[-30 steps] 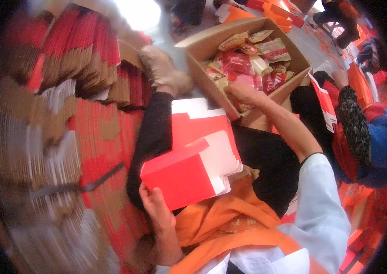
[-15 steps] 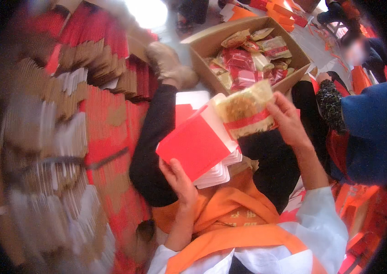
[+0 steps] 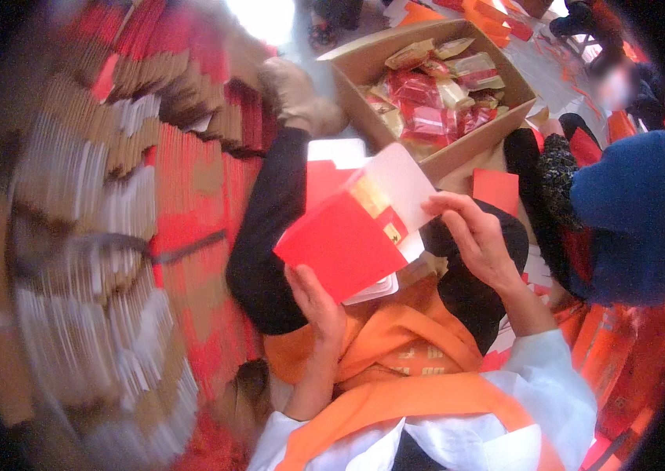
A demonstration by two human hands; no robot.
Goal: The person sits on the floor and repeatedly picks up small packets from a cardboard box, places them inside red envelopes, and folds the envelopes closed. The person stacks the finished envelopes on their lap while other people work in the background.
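Observation:
A red paper envelope (image 3: 340, 243) is tilted over my lap, its pale flap (image 3: 401, 174) raised. My left hand (image 3: 318, 304) grips its lower left edge, thumb on the front. Tucked mostly inside is a gold-and-red plastic food packet (image 3: 368, 196); only its upper part shows at the mouth. My right hand (image 3: 470, 231) holds no packet; its fingers are apart, the fingertips at the flap's right edge. White card edges (image 3: 375, 290) show below the envelope, and another red-and-white piece (image 3: 324, 177) lies behind it.
An open cardboard box (image 3: 477, 145) beyond my lap holds several similar packets (image 3: 426, 102). Dense rows of flat red, brown and white card (image 3: 187, 204) fill the left, crossed by a dark strap. A red piece (image 3: 497, 191) lies by my right knee. A person in blue (image 3: 626, 212) sits at right.
My right hand has let go of the food packet, which has moved down and left into the red envelope. The left hand keeps its grip.

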